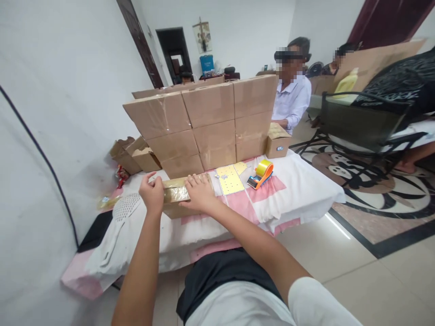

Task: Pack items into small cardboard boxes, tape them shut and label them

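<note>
A small cardboard box [180, 210] lies near the front edge of the cloth-covered table, with a strip of shiny clear tape [177, 194] along its top. At the box's left end is my left hand [152, 192], its fingers curled in against the end and partly hidden. My right hand [200, 192] rests palm down on the right part of the box top, fingers stretched out. To the right, apart from both hands, an orange and blue tape dispenser [262, 174] carries a yellow-looking roll.
Behind the box stands a wall of stacked cardboard boxes [214, 122]. An open carton [144, 156] is at left, a smaller box [278, 142] at right. A white perforated fan-shaped object [125, 208] lies left of my hands. A person [294, 97] sits beyond the table.
</note>
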Demonstrator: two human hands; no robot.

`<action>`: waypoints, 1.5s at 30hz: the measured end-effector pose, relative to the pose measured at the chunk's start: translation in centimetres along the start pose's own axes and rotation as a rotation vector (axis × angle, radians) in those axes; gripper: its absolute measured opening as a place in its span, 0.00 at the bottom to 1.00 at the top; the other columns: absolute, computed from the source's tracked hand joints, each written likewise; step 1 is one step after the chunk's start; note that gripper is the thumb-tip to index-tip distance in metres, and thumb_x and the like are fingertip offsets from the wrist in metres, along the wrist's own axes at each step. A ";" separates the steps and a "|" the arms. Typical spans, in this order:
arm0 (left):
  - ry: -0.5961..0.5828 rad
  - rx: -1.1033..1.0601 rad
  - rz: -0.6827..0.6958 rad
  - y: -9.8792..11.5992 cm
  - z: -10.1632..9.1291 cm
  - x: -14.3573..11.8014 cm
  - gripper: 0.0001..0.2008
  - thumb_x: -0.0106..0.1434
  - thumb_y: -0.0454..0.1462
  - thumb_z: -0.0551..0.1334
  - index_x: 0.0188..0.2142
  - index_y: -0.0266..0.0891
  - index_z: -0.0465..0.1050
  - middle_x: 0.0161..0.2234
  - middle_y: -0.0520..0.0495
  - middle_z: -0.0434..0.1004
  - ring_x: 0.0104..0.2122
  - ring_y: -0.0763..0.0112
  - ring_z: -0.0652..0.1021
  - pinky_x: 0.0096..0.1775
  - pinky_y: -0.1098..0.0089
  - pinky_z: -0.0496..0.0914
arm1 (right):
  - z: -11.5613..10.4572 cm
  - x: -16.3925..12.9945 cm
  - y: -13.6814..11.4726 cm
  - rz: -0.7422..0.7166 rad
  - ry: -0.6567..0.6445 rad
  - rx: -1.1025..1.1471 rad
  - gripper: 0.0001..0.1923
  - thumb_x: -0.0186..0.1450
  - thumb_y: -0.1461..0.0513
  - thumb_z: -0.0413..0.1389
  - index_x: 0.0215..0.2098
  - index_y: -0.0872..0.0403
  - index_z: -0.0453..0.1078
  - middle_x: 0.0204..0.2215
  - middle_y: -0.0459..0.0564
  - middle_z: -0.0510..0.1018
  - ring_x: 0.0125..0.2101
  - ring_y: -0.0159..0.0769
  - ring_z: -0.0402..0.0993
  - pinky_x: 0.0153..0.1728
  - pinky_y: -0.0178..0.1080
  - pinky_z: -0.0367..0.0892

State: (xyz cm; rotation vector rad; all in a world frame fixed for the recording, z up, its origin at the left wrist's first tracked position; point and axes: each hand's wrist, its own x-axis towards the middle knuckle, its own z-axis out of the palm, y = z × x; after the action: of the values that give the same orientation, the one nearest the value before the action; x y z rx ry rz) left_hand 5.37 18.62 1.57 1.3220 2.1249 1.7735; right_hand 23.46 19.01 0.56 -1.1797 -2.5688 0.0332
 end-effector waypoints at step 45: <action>-0.611 0.146 -0.582 1.7 -5.5 2.2 0.41 0.54 0.36 0.73 0.66 0.36 0.63 0.26 0.47 0.80 0.14 0.79 0.62 0.19 0.76 0.54 | 0.3 -0.1 0.6 -0.033 0.072 0.147 0.43 0.64 0.42 0.62 0.67 0.57 0.63 0.71 0.64 0.61 0.72 0.56 0.55 0.71 0.66 0.43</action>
State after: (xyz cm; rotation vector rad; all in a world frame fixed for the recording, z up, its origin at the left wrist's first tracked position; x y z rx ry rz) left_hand 1.92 15.78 5.81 0.9498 2.0027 0.8684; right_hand 23.85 19.37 0.18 -1.0646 -2.4764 0.1658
